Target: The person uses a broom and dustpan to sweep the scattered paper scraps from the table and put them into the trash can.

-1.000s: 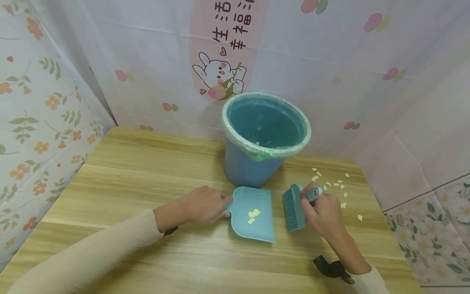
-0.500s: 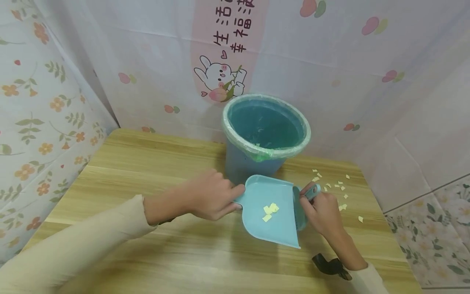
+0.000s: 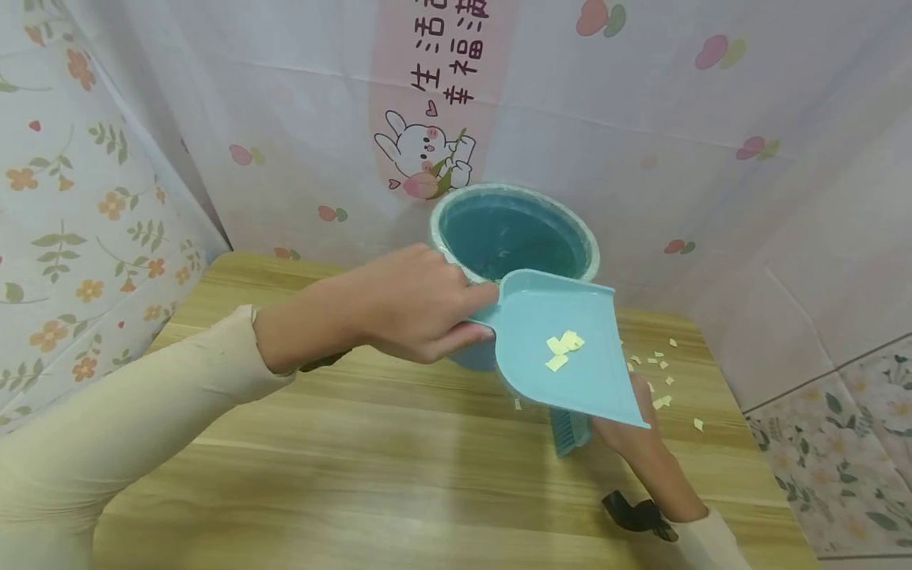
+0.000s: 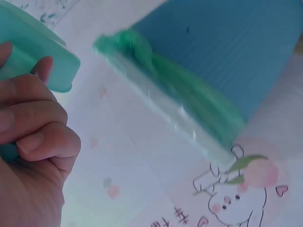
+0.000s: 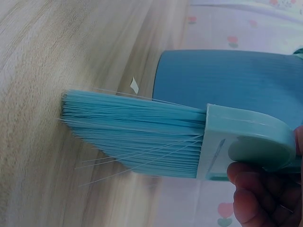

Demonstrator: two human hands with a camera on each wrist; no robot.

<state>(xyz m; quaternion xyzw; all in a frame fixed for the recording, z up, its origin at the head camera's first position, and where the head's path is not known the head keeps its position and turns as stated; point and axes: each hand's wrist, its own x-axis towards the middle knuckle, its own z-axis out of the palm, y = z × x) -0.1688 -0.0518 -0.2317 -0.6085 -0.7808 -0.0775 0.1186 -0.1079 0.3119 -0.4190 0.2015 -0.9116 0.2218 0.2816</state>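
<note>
My left hand grips the handle of a light blue dustpan, held up off the table in front of the bin's near rim. Several yellow paper scraps lie on the pan. Below and behind the pan, my right hand holds a blue hand brush, partly hidden by the pan in the head view. Its bristles point down to the tabletop in the right wrist view. A blue bin with a liner over its rim stands behind the pan.
More paper scraps are scattered on the wooden table, right of the bin. One scrap lies near the bin's base. A printed curtain hangs behind the table.
My left hand has lifted the dustpan with its scraps off the table, moving it up and to the right. My right hand with the brush stays nearly in place, now partly covered by the pan.
</note>
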